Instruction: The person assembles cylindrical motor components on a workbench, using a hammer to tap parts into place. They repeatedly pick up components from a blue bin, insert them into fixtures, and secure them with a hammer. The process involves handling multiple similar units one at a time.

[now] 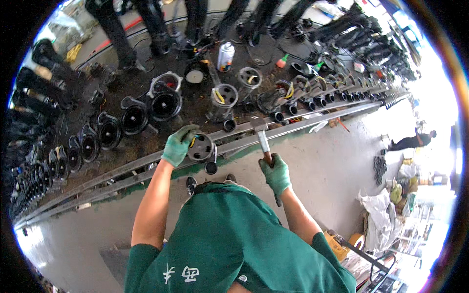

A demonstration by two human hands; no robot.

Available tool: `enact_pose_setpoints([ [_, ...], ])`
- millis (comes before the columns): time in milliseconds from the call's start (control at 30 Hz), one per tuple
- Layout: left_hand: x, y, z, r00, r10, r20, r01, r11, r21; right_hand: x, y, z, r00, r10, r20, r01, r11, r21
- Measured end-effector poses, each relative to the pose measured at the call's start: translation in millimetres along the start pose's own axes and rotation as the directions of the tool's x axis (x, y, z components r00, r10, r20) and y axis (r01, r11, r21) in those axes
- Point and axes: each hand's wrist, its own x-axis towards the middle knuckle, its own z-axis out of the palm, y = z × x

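My left hand (178, 146), in a green work glove, grips the upper left side of a round grey metal housing (199, 155) at the bench's front edge. The housing's end face has several holes, a yellow wire shows at it, and a short black round outlet (211, 168) hangs off its lower side. In my right hand (276, 175), also gloved, is a hammer (264, 142). Its handle runs down through my closed fingers, and its head lies just over the front rail. A similar housing (225, 101) stands upright beyond, with yellow wire on top.
Black round fan-like units (135, 119) line the bench's left side. More housings (281, 93) run along the right. A spray can (225, 57) and a small green-tipped red bottle (282, 61) stand farther back. A metal rail (312, 123) edges the bench. Another person (415, 140) is far right.
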Motion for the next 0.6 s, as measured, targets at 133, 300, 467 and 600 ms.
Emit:
enact_pose_setpoints([
  [133,2.0,0.1,2.9,0.992,0.124,-0.023,-0.118,0.977,0.176,63.4,125.2,-27.3,0.981,0.088,-0.173,-0.088,0.996,0.008],
  [300,-2.2,3.0,7.1,0.992,0.112,-0.060,-0.095,0.968,0.234,128.3,192.6,-56.1,0.888,0.129,-0.441,-0.201,0.972,-0.121],
  [467,-3.8,9.1,9.9,0.990,0.004,-0.142,0.045,0.938,0.344,207.2,191.2,-68.2,0.856,0.275,-0.438,-0.330,0.943,-0.053],
  [600,-19.9,7.3,12.2,0.976,-0.038,-0.217,0.075,0.983,0.166,236.1,202.6,-47.1,0.886,0.169,-0.431,-0.187,0.982,0.000],
])
